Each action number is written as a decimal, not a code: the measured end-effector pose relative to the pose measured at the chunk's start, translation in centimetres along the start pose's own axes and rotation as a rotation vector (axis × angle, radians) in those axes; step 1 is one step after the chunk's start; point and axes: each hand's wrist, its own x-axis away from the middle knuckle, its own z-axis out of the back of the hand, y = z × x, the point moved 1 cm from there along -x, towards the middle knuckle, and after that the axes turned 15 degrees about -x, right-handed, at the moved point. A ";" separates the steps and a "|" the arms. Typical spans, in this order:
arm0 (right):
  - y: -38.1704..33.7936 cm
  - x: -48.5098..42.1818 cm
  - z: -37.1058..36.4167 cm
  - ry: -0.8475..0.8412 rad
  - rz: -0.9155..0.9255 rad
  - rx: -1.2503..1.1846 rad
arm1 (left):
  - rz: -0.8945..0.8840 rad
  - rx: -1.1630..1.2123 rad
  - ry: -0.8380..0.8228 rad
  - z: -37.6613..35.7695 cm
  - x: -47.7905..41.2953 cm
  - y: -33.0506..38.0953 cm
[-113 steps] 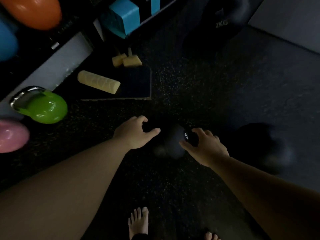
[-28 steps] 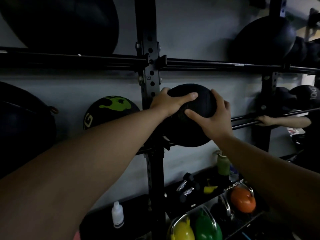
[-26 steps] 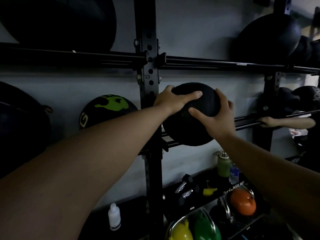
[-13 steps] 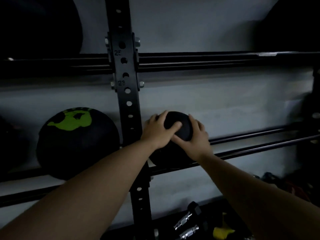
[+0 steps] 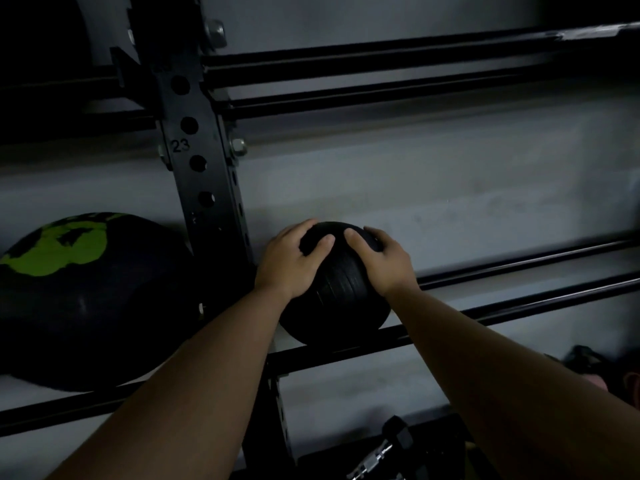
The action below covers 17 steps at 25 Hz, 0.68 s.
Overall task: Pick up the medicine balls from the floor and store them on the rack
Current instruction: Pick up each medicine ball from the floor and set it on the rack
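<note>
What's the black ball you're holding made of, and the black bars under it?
The small black medicine ball looks like matte rubber: dull, with fine ridged lines across its middle. The black rack rails look like painted metal, going by their straight hard edges and faint sheen. Both hands, left and right, grip the ball.

The left edge of the frame cuts off the green-marked ball (image 5: 69,299). Both hands hide the upper part of the black medicine ball (image 5: 341,299). At the bottom edge, a dumbbell (image 5: 388,448) is cropped and dim. The objects at lower right are too dark to identify.
</note>
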 end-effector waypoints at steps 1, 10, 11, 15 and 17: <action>0.2 -0.2 0.0 0.008 -0.008 -0.001 | 0.011 0.010 0.000 -0.2 -0.2 -0.1; -2.0 2.9 1.2 -0.026 -0.087 0.206 | 0.049 -0.076 -0.184 2.1 2.4 1.6; -2.5 3.9 1.6 -0.043 -0.097 0.260 | 0.048 -0.074 -0.201 2.4 3.3 1.3; -5.1 9.9 3.8 0.022 -0.082 0.474 | -0.056 -0.023 -0.150 5.1 7.4 -0.2; -6.8 13.9 4.7 0.090 -0.081 0.591 | -0.190 -0.001 -0.117 6.3 9.6 0.0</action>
